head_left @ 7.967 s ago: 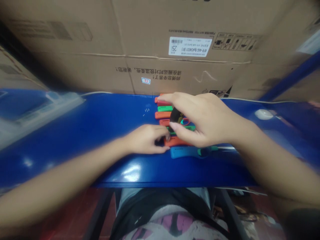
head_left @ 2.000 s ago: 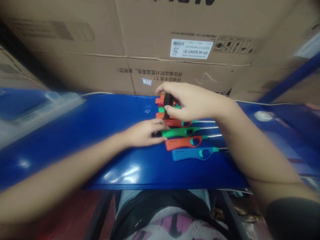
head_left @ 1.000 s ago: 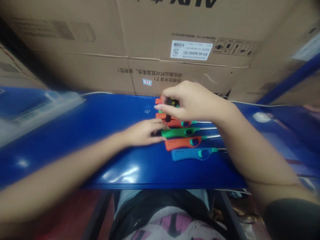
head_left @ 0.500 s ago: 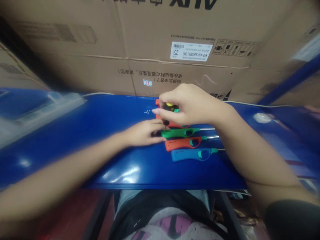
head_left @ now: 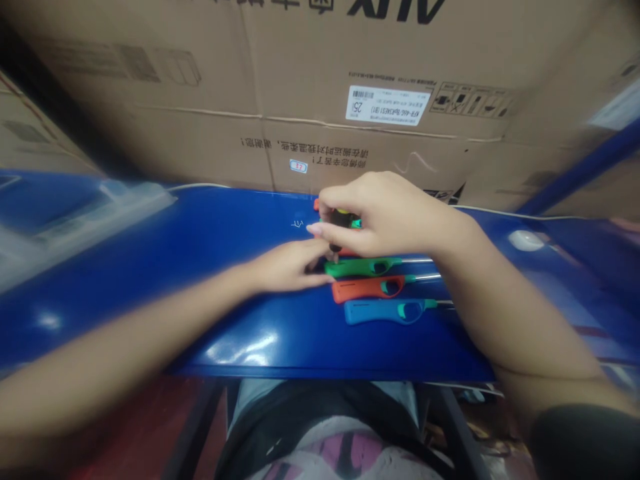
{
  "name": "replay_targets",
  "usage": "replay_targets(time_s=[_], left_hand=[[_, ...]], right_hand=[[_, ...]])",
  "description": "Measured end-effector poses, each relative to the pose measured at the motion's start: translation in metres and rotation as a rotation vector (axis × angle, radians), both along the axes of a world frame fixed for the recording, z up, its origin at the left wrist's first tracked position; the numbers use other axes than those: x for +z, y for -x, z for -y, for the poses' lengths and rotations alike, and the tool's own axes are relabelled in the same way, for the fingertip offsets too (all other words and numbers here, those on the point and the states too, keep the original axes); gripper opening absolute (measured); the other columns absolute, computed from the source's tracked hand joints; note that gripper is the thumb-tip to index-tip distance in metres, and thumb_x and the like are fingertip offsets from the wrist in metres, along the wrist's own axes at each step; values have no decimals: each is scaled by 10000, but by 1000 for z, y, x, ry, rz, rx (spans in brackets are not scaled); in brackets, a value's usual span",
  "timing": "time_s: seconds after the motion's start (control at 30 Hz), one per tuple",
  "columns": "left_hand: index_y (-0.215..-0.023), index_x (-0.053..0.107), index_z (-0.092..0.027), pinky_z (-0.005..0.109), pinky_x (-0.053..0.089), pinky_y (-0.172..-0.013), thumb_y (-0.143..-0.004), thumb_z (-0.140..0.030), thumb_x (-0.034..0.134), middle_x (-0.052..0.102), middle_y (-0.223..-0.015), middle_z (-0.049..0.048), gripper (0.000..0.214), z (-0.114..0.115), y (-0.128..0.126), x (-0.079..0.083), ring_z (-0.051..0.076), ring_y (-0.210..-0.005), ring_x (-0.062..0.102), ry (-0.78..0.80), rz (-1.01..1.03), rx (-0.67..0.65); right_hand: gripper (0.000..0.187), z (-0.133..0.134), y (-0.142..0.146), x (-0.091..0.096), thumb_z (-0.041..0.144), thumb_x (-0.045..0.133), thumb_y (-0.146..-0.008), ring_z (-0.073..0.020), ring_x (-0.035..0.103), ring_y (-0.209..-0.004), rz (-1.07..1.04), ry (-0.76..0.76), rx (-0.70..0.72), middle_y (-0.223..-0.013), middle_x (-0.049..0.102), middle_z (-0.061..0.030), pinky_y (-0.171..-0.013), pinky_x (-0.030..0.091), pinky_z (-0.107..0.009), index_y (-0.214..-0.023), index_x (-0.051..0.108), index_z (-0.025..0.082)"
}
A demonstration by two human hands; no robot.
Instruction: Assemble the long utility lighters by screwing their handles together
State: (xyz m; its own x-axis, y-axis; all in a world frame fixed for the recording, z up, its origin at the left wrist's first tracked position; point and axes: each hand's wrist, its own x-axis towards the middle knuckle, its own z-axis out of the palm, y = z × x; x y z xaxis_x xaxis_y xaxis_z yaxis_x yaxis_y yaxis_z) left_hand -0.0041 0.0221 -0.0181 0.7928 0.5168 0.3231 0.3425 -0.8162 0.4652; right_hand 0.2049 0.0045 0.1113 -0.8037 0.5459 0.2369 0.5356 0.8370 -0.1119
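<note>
My right hand [head_left: 385,213] is closed around a short screwdriver [head_left: 341,220] with a black and yellow handle, held upright over the butt end of a green long-necked lighter [head_left: 360,268]. The screwdriver's tip is hard to make out. At that same end my left hand [head_left: 290,267] has its fingers and thumb closed about the lighter. Nearer to me lie an orange lighter [head_left: 370,289] and a blue lighter [head_left: 383,312], their metal necks pointing right. Beyond the green one, more lighters are partly hidden under my right hand; a red-orange end [head_left: 317,205] shows.
The blue table [head_left: 225,333] ends close to my lap. A large cardboard box [head_left: 200,147] stands along its far side. At the left is a blurred clear plastic object [head_left: 100,227]; a white rounded object [head_left: 526,240] lies at the right. A pale cable runs along the back.
The view has shifted slightly. Both hands stay at the green lighter's end, with the screwdriver still in my right hand; the lighters keep their places.
</note>
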Motion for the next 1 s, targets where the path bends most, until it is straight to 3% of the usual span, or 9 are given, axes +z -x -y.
replay_targets(time_s=[0.13, 0.27, 0.43, 0.53, 0.67, 0.77, 0.9, 1.0], left_hand=[[-942, 596, -173, 241, 398, -560, -928, -436, 678, 575, -773, 2, 276, -1, 0, -1, 127, -616, 501, -14, 12, 2], [-964, 602, -174, 242, 412, -579, -937, -426, 671, 582, -801, 6, 263, -1, 1, -2, 123, -626, 506, -6, 6, -6], [-974, 606, -174, 242, 416, -593, -934, -414, 678, 580, -814, 7, 254, -2, 1, -2, 125, -641, 509, -11, 23, -29], [-967, 609, -176, 243, 415, -595, -939, -419, 670, 581, -816, 7, 252, -2, 2, -2, 127, -644, 513, -8, 12, -24], [-954, 610, -178, 244, 416, -597, -933, -416, 677, 577, -809, 4, 248, -2, 1, -2, 130, -650, 514, -9, 31, -27], [-940, 608, -176, 243, 413, -592, -931, -414, 677, 571, -795, -1, 247, -2, 1, -1, 127, -641, 509, -2, 16, -15], [-982, 619, -174, 247, 415, -593, -940, -434, 662, 569, -783, -1, 268, -2, 2, -1, 129, -636, 508, -7, 15, -17], [-1024, 626, -173, 248, 410, -580, -945, -435, 650, 569, -755, -6, 274, -2, 2, -2, 133, -621, 512, 11, -15, -4]], right_hand=[[252, -1, -1, 1, 305, 491, -947, -175, 561, -768, -2, 5, -3, -954, 697, -58, -688, 358, -300, -1121, 614, 170], [253, -4, -2, 0, 352, 508, -950, -196, 587, -782, 11, -30, -39, -887, 699, -68, -705, 381, -313, -1031, 647, 158], [337, -3, -3, -1, 339, 545, -924, -202, 606, -840, 5, -45, -17, -1068, 707, -93, -709, 402, -313, -1197, 613, 153], [292, -2, -3, 1, 346, 525, -941, -197, 601, -808, 40, -26, -44, -985, 713, -77, -708, 400, -312, -1129, 639, 152], [314, -3, -3, 1, 302, 543, -917, -201, 599, -851, 30, -30, -18, -1079, 701, -96, -716, 396, -311, -1181, 606, 144], [258, -5, -3, -1, 339, 527, -940, -197, 586, -812, 33, -37, -26, -982, 700, -82, -704, 383, -313, -1087, 623, 150], [281, -4, -2, -3, 284, 510, -925, -194, 585, -846, -5, -58, 34, -1101, 686, -91, -709, 379, -310, -1165, 587, 160], [240, -3, -1, -3, 327, 511, -934, -200, 583, -819, 9, -61, 5, -1007, 702, -80, -697, 367, -312, -1079, 613, 164]])
